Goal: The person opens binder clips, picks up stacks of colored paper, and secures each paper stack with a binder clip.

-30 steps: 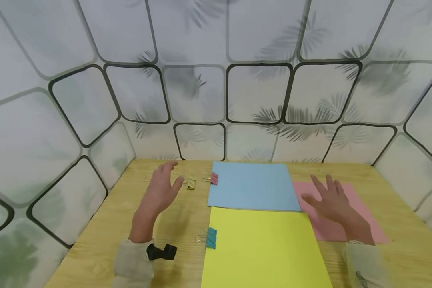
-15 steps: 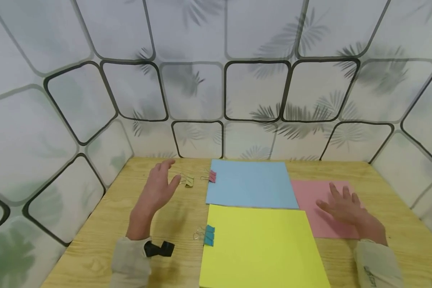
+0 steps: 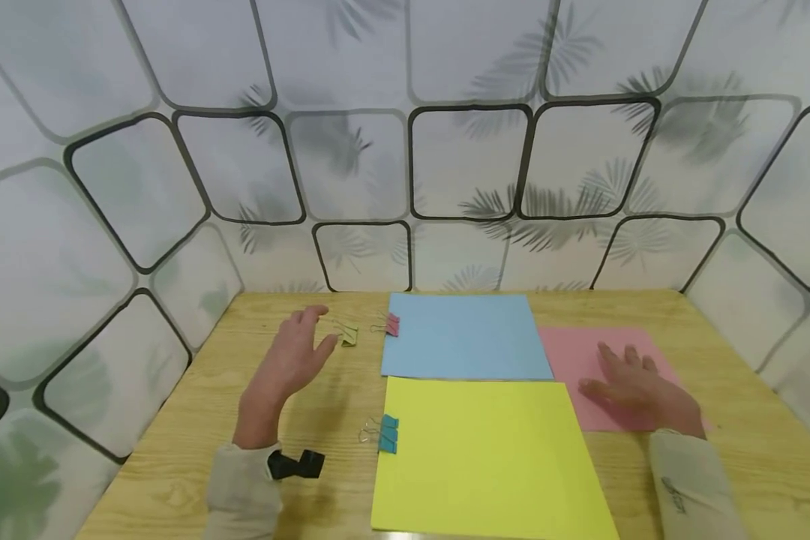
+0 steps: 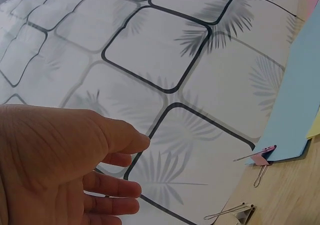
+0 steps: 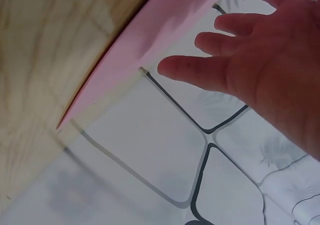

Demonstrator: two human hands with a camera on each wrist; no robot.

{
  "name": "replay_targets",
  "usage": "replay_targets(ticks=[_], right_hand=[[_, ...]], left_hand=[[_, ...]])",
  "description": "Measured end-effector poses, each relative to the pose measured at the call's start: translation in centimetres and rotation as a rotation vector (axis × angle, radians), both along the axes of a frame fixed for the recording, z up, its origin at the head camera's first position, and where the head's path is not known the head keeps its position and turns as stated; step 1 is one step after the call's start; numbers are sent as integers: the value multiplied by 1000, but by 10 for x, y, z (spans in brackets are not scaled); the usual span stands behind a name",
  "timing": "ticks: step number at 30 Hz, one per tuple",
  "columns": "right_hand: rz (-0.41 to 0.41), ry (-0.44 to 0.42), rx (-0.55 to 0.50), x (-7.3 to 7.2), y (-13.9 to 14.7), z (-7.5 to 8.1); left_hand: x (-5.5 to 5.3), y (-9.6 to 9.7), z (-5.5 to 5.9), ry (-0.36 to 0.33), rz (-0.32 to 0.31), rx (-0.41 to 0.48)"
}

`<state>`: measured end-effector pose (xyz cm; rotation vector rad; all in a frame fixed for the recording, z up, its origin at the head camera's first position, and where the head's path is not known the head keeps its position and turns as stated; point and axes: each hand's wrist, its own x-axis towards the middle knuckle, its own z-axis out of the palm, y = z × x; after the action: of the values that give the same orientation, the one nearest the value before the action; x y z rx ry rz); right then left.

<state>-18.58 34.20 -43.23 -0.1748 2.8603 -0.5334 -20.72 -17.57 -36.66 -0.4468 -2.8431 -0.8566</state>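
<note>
Pink sheet (image 3: 571,358), beneath fingers (image 3: 610,358) of right hand (image 3: 637,388), beside blue sheet (image 3: 469,337)

On the counter (image 3: 169,472), a clip (image 3: 349,336) lay just right of the left hand (image 3: 293,354); paper (image 3: 568,351) lay beneath the right hand (image 3: 636,386).

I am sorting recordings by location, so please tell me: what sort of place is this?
Probably an indoor desk workspace; the wider room is not visible. The signs are a wood-grain table, a leaf-patterned covering behind and beside it, and yellow paper with a teal binder clip.
</note>
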Motion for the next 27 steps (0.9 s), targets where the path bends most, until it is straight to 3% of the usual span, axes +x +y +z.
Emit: replay_targets(ticks=[13,20,27], right_hand=[[3,-19,148,-16,-5,5],[8,-41,145,-23,-3,11],[6,-38,101,-22,1,9]], left_hand=[[-6,1,3,-40,-2,2],[-12,-1,3,-40,12,-19],[-23,-1,-8,-74,6,-15]])
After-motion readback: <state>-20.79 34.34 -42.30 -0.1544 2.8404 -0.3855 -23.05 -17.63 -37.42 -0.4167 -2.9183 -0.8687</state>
